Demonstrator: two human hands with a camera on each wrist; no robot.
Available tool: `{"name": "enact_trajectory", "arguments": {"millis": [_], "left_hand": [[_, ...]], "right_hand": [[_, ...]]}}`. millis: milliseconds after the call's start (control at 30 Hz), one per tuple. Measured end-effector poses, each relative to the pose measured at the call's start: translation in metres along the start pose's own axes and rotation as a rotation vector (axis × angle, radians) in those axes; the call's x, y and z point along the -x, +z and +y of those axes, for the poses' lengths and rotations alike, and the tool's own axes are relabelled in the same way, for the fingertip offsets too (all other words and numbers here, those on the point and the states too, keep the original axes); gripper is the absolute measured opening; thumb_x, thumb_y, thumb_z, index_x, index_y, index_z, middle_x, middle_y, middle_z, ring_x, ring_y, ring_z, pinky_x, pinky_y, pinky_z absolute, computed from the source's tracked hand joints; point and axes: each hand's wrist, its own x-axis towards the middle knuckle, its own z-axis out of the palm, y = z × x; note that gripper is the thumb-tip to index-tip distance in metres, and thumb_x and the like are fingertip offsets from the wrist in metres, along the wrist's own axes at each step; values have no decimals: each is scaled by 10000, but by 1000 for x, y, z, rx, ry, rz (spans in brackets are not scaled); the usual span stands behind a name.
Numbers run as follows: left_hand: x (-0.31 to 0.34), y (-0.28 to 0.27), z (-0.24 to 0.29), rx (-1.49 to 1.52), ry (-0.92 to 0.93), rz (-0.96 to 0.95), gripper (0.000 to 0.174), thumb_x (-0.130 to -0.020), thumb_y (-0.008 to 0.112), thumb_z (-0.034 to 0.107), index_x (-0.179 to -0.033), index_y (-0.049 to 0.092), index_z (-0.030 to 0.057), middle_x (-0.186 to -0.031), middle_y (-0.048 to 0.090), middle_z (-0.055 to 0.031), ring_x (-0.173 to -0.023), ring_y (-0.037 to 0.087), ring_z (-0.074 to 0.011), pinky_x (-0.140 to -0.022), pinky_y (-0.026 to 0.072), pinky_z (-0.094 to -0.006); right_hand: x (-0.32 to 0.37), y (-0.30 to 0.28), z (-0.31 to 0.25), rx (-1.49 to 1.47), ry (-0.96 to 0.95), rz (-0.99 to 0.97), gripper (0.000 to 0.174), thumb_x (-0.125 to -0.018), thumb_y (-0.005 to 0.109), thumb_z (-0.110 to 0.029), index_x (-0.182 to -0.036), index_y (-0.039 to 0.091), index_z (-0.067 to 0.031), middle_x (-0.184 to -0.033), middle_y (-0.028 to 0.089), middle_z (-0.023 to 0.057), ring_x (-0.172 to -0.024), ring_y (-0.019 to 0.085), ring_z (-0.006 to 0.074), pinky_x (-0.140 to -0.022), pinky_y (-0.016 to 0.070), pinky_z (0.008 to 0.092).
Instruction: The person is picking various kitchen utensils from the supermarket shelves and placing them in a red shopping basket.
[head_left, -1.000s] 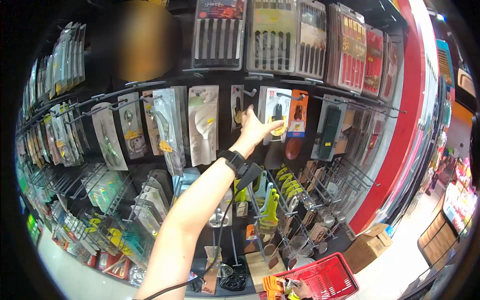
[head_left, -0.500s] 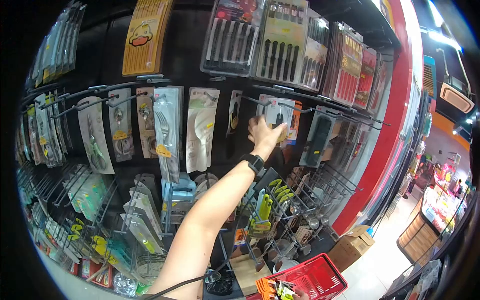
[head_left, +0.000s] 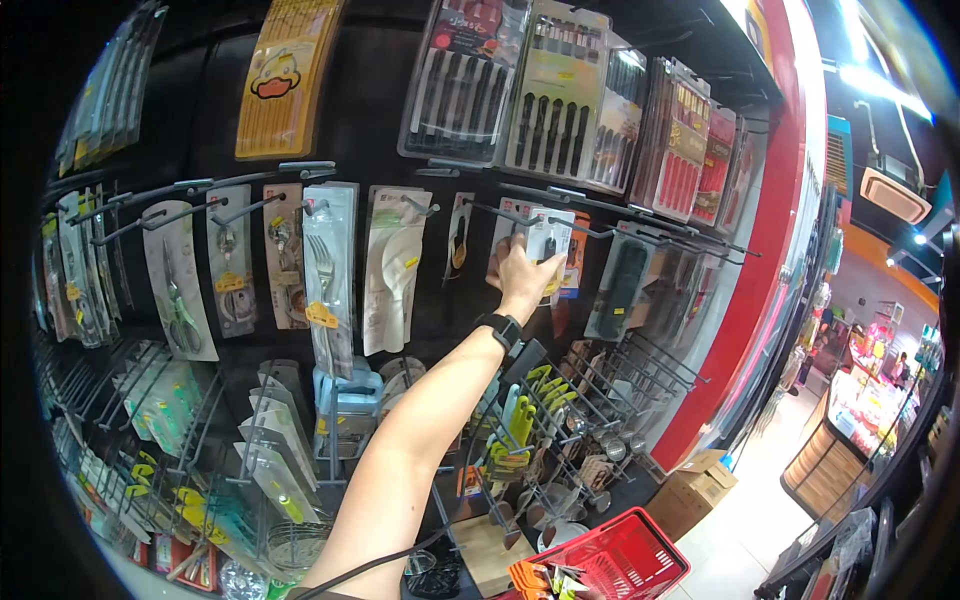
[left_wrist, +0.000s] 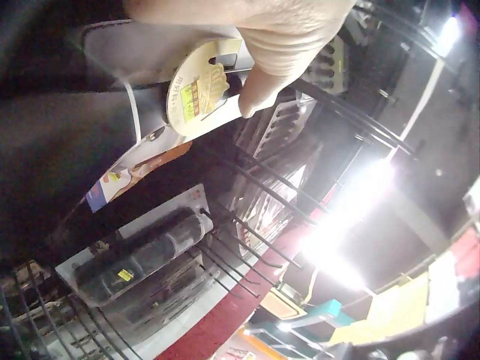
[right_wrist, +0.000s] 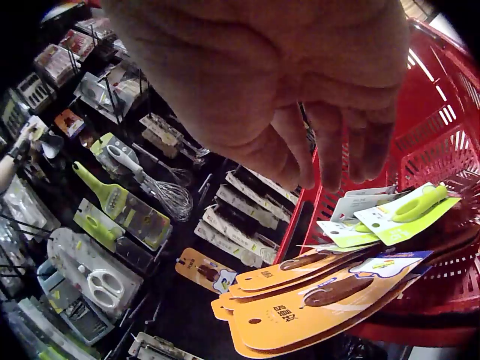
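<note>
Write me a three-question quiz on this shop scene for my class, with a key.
1. Which hand touches the white package?
2. True or false: in the head view, the yellow duck-faced pack hangs higher than the fork pack.
3. What colour is the shopping basket? a) blue, b) red, c) white.

Key: 1. The left hand; 2. True; 3. b.

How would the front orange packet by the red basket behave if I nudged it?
The front orange packet would probably stay fairly stiff: it seems to keep its shape while jutting past the edge of the red basket. It is likely light, since its card looks thin. It might also slide, as it overlaps other flat orange cards.
</note>
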Motion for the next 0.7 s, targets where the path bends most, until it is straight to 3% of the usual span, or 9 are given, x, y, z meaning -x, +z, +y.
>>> {"name": "enact_trajectory", "arguments": {"millis": [133,200,267,333,400,467,500,633,700], "left_hand": [[-12,11,-12,87,71,59,754,-622,770,427,-1238,479,103,-1232,435,-162,-1224,340,-368,-937,261,-582],[-23,7,-18,429,120,-136,602,-632,802,290,-1102,534,26,-1194,497,-145,-1116,481,-291,-961,357,-399],[-25,10,-17,378,121,-94,620,-644,796,200,-1138,485,-8,-1139,542,-148,-1038,552,-247,-897,422,-342],[-17,0,-8,202,221,174,685,-649,791,163,-1189,415,-27,-1117,560,-162,-1003,579,-232,-840,463,-325],[-24,3,-15,353,191,116,735,-656,790,139,-1219,352,-43,-1125,557,-166,-995,581,-219,-826,476,-316],[-28,1,-18,723,65,-111,669,-668,786,134,-1190,405,-34,-1101,575,-139,-987,582,-203,-835,475,-324],[-33,-7,-16,679,-62,-303,600,-682,778,115,-1163,445,-20,-1061,597,-107,-962,590,-191,-832,482,-321],[-26,-15,-7,1004,-122,-394,347,-693,775,127,-980,619,9,-946,654,-108,-898,624,-200,-805,499,-332],[-24,-23,-3,983,-154,-469,341,-703,767,116,-985,616,0,-948,655,-103,-878,629,-196,-798,502,-328]], "right_hand": [[2,-2,-1,31,-5,-16,264,-857,575,-91,-1083,605,41,-940,664,113,-863,632,193,-750,510,303],[1,-3,-2,43,-7,-20,262,-859,575,-94,-1081,605,42,-933,665,113,-854,634,193,-742,513,303],[1,-3,-2,54,-9,-25,260,-861,575,-97,-1078,606,43,-927,665,113,-845,636,193,-734,515,303],[2,-2,-1,65,-8,-35,258,-863,575,-100,-1075,606,44,-921,665,113,-837,638,193,-726,518,303],[4,0,0,74,-6,-44,257,-865,574,-103,-1072,607,45,-915,666,114,-828,640,193,-718,520,303],[8,1,3,84,-1,-51,255,-867,574,-106,-1069,607,45,-908,666,114,-819,643,193,-710,523,303],[9,1,5,88,1,-54,254,-868,574,-108,-1067,607,46,-905,666,114,-815,644,193,-706,524,303],[13,9,14,99,11,-69,252,-872,573,-114,-1062,608,48,-893,667,114,-798,648,193,-690,529,303],[13,14,19,16,-29,-47,246,-881,569,-129,-1041,611,53,-866,663,121,-742,648,192,-638,533,304]]}}
